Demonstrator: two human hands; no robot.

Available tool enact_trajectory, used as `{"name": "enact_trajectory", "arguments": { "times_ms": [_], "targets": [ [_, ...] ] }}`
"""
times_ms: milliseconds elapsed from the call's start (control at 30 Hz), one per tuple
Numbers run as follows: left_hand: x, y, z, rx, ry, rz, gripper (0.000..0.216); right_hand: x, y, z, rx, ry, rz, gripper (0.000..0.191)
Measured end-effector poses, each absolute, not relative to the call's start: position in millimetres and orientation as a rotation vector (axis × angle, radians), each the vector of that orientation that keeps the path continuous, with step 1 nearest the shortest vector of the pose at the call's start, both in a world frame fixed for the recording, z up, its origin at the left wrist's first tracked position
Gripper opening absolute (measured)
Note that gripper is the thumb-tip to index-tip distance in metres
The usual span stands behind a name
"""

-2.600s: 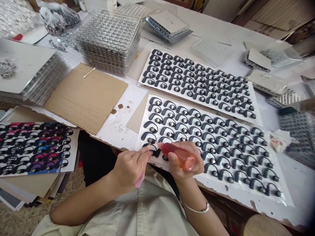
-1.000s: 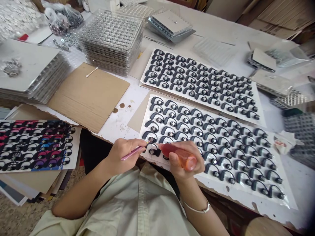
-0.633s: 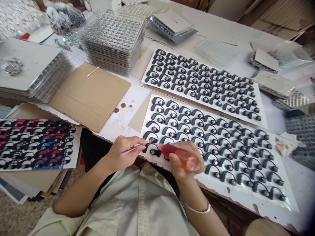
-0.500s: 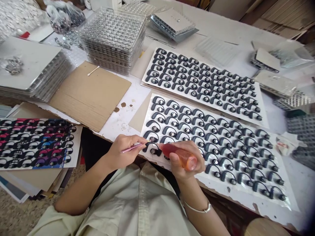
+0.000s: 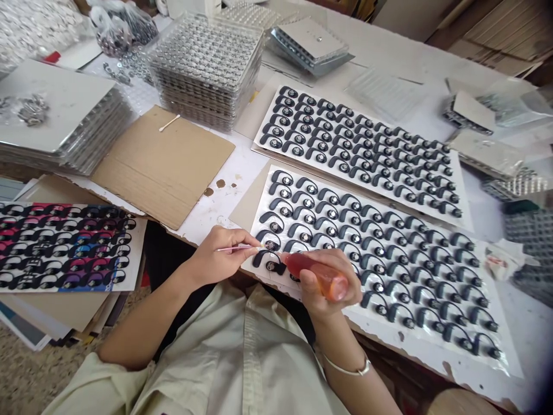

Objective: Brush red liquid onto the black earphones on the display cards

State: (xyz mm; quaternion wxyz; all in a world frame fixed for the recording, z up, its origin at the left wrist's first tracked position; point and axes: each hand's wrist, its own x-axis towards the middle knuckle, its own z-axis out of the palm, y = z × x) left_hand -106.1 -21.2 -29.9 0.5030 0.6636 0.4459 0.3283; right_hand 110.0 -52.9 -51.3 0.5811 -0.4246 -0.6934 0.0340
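Observation:
Between the pinched fingertips of my left hand (image 5: 222,251) is a thin pink stick (image 5: 231,249), its tip pointing right over the near left corner of a white card (image 5: 458,346). Rows of dark curved pieces (image 5: 273,222), each with a small shiny round part, cover this card. My right hand (image 5: 324,305) is wrapped round a squeeze bottle (image 5: 319,276) of orange-red liquid. The bottle is tilted, its nozzle aimed left close to the stick's tip. Whether the two touch, or any liquid is coming out, I cannot tell.
Behind lies a second card (image 5: 462,214) of similar pieces. To the left are a brown cardboard sheet (image 5: 164,167) with a cotton swab (image 5: 169,123) on it, stacked clear trays (image 5: 203,69), a board-topped stack (image 5: 56,109) and a colourful card (image 5: 64,248).
My left hand has shifted slightly up and right, and the pink stick now lies flatter. The squeeze bottle stays nearly in place. The whole view has moved a little.

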Motion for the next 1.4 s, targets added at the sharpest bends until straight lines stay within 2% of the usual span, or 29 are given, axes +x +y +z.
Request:
{"name": "enact_trajectory", "arguments": {
  "times_ms": [167, 333, 500, 667, 867, 1267, 1400],
  "targets": [
    [-107, -17, -25, 1.569, 1.058, 0.777, 0.012, 109, -54, -50, -1.023, -1.643, 0.075, 0.026],
    [-106, -11, -20, 1.506, 1.103, 0.694, 0.011, 109, -53, -49, -0.968, -1.716, -0.004, 0.034],
    [-104, -7, -19, 1.498, 1.116, 0.665, 0.013, 108, -54, -48, -0.989, -1.776, -0.048, 0.026],
    [-104, -6, -17, 1.498, 1.134, 0.652, 0.014, 106, -54, -42, -0.997, -1.806, -0.105, 0.026],
    [-104, -7, -17, 1.516, 1.124, 0.683, 0.012, 104, -54, -39, -0.969, -1.844, -0.150, 0.033],
    [-104, -11, -20, 1.534, 1.125, 0.703, 0.010, 103, -54, -42, -0.949, -1.854, -0.186, 0.033],
    [-104, -11, -17, 1.556, 1.135, 0.716, 0.009, 101, -52, -44, -0.913, -1.799, -0.088, 0.032]
  ]
}}
